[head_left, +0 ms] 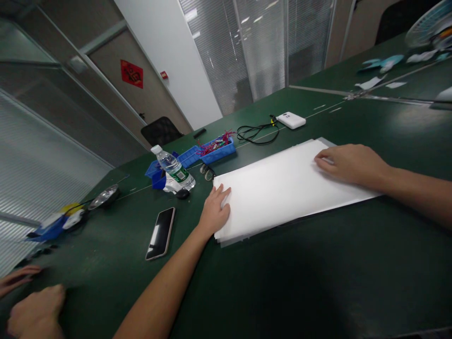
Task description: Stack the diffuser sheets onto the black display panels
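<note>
A stack of large white sheets [282,188] lies flat on the green table [282,282]. My left hand [214,210] rests at the stack's left edge, fingers stretched onto the top sheet, holding nothing. On the far right end of the stack lies my right hand [348,162], palm down with fingers laid flat on the sheet. Both hands touch the stack from opposite ends.
A black phone [161,233] lies left of my left arm. Behind it stand a water bottle [173,170], blue trays [212,150] with small parts, glasses, a black cable [256,133] and a white box [291,120]. Another person's hands [28,306] rest at the bottom left.
</note>
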`<move>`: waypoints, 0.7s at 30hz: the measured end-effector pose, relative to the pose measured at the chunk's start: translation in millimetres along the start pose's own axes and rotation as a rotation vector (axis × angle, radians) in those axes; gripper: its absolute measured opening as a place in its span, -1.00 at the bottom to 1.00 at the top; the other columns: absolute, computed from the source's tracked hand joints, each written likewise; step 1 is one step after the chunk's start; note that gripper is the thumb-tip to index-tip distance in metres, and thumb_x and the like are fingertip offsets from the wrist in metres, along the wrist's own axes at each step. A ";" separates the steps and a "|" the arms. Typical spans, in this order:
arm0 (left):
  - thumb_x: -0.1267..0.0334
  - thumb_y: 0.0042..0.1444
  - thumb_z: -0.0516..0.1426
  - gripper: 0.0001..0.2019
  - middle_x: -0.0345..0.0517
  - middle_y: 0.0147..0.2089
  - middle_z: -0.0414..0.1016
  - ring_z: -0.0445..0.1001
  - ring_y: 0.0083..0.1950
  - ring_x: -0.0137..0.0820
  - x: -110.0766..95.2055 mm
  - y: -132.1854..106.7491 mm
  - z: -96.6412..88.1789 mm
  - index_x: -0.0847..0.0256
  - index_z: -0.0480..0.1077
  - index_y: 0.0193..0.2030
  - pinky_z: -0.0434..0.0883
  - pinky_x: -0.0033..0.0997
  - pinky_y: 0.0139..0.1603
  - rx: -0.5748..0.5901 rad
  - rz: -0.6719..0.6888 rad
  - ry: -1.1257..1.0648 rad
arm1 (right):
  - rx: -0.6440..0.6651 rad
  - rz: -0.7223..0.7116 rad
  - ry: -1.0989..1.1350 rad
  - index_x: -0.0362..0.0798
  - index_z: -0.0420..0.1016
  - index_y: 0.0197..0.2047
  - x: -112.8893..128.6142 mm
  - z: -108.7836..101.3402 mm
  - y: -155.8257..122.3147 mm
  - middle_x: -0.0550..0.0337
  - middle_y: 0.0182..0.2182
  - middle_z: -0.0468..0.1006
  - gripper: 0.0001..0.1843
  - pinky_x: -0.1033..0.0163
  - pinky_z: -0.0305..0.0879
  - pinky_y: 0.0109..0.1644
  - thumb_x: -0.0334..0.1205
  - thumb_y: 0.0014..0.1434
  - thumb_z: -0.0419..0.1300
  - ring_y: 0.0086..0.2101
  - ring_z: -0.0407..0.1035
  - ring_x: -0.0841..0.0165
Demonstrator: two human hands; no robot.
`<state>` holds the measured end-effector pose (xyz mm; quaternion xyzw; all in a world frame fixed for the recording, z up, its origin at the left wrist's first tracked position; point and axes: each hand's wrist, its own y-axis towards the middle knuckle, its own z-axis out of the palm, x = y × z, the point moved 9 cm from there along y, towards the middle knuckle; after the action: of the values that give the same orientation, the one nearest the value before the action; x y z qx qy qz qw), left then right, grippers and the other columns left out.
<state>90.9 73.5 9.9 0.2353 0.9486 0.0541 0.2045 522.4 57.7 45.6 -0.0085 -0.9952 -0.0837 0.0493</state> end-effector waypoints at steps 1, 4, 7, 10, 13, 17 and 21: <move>0.41 0.20 0.12 -0.33 0.09 0.64 0.21 0.06 0.69 0.09 0.3 0.2 0.9 0.18 0.43 0.48 0.09 0.33 0.65 0.005 0.003 0.005 | 0.002 0.033 -0.013 -0.04 0.69 0.21 -2.9 -0.6 -0.3 -0.16 0.01 0.69 -0.26 -0.05 0.38 -0.12 0.27 0.45 -0.10 -0.19 0.52 0.03; 0.43 0.17 0.10 -0.34 0.10 0.63 0.24 0.06 0.69 0.08 2.0 0.8 1.6 0.22 0.48 0.44 0.07 0.29 0.67 -0.002 0.003 0.002 | 0.000 0.023 -0.022 -0.05 0.70 0.18 -0.7 -0.3 -1.1 -0.17 -0.02 0.70 -0.26 0.00 0.34 -0.16 0.26 0.45 -0.10 -0.22 0.51 0.08; 0.35 0.25 0.13 -0.46 0.16 0.61 0.28 0.12 0.68 0.06 4.2 0.9 -0.8 0.25 0.52 0.37 0.09 0.26 0.67 -0.033 -0.008 -0.023 | 0.000 -0.053 -0.012 -0.05 0.71 0.13 7.1 3.1 -0.8 -0.10 0.04 0.69 -0.30 0.02 0.37 -0.13 0.23 0.46 -0.09 -0.17 0.53 0.09; 0.25 0.31 0.16 -0.53 0.18 0.60 0.29 0.14 0.67 0.07 6.3 0.2 -3.4 0.24 0.53 0.33 0.13 0.25 0.65 -0.059 -0.026 -0.048 | 0.018 -0.113 0.007 -0.05 0.71 0.13 12.5 8.4 0.0 -0.04 0.08 0.69 -0.31 -0.01 0.42 -0.06 0.21 0.46 -0.10 -0.10 0.54 0.07; 0.21 0.34 0.18 -0.51 0.21 0.61 0.26 0.12 0.68 0.08 7.9 -0.3 -2.3 0.22 0.49 0.37 0.13 0.26 0.64 -0.049 -0.036 -0.064 | 0.007 -0.183 0.032 -0.04 0.71 0.12 18.8 10.5 -0.3 -0.03 0.14 0.67 -0.35 -0.05 0.45 0.03 0.17 0.46 -0.08 -0.03 0.55 0.05; 0.19 0.34 0.19 -0.49 0.20 0.62 0.24 0.07 0.69 0.08 10.7 -0.2 -0.2 0.20 0.46 0.40 0.10 0.30 0.64 -0.040 -0.040 -0.071 | -0.008 -0.276 0.058 -0.04 0.69 0.14 26.6 13.3 -2.2 -0.02 0.18 0.65 -0.35 -0.08 0.45 0.12 0.16 0.47 -0.10 0.06 0.54 0.05; 0.19 0.34 0.19 -0.48 0.23 0.63 0.23 0.05 0.70 0.09 12.2 0.5 1.0 0.19 0.44 0.42 0.08 0.32 0.64 -0.035 -0.038 -0.069 | -0.017 -0.284 0.090 -0.05 0.68 0.16 24.6 14.9 -0.9 -0.02 0.18 0.65 -0.35 -0.12 0.44 0.19 0.17 0.48 -0.08 0.09 0.53 0.03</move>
<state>81.7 79.6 4.7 0.2153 0.9443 0.0588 0.2420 496.5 59.5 33.3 0.1357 -0.9825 -0.0986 0.0812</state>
